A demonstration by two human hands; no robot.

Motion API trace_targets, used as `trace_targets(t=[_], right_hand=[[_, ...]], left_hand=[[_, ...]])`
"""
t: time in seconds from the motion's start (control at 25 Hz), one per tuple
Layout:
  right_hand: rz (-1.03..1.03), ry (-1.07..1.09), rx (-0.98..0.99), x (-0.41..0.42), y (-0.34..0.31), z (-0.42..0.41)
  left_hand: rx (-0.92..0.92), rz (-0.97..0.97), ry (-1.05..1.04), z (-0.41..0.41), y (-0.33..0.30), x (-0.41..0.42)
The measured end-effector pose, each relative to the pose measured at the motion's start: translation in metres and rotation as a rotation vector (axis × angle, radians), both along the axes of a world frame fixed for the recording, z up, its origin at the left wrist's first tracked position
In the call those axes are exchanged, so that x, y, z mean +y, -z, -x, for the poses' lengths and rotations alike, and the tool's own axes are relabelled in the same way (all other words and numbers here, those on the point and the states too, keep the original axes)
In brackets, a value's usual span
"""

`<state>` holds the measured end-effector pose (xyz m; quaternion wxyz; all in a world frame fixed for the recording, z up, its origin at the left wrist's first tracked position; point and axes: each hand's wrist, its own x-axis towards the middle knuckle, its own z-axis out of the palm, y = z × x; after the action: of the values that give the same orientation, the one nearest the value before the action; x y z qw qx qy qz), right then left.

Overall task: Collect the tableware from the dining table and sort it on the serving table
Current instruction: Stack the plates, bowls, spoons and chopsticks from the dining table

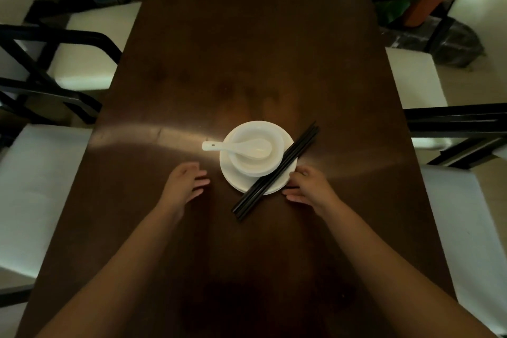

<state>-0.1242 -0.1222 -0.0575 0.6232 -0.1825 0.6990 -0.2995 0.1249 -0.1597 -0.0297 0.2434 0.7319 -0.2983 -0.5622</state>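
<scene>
White china sits stacked mid-table on the dark wooden dining table (247,49): a plate (236,177) carrying a bowl (253,166), a spoon (236,147) resting in the bowl with its handle pointing to my left, and black chopsticks (277,170) lying diagonally across the plate's right edge, tips running from near-left to far-right. My left hand (185,182) hovers just beside the plate and my right hand (307,185) nearly touches its rim, both with fingers loosely spread and empty, placed, I judge, to lift the whole stack together.

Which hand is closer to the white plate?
Right. The right hand sits at the plate edge, seemingly touching; the left hand is off to its other side, apart.
</scene>
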Motion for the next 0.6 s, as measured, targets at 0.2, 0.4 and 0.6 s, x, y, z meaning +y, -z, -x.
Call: trace_targets(t=[0.2,0.4,0.6], right_hand=[[0.080,0.057,0.041,0.000,0.011,-0.014],[0.141,0.138,0.132,0.003,0.018,-0.020],[0.164,0.200,0.116,0.012,0.018,-0.021]], left_hand=[[0.149,-0.049,0.438,0.015,0.007,-0.057],[0.162,-0.011,0.395,0.014,0.022,-0.066],[0.181,0.017,0.372,0.015,0.028,-0.060]])
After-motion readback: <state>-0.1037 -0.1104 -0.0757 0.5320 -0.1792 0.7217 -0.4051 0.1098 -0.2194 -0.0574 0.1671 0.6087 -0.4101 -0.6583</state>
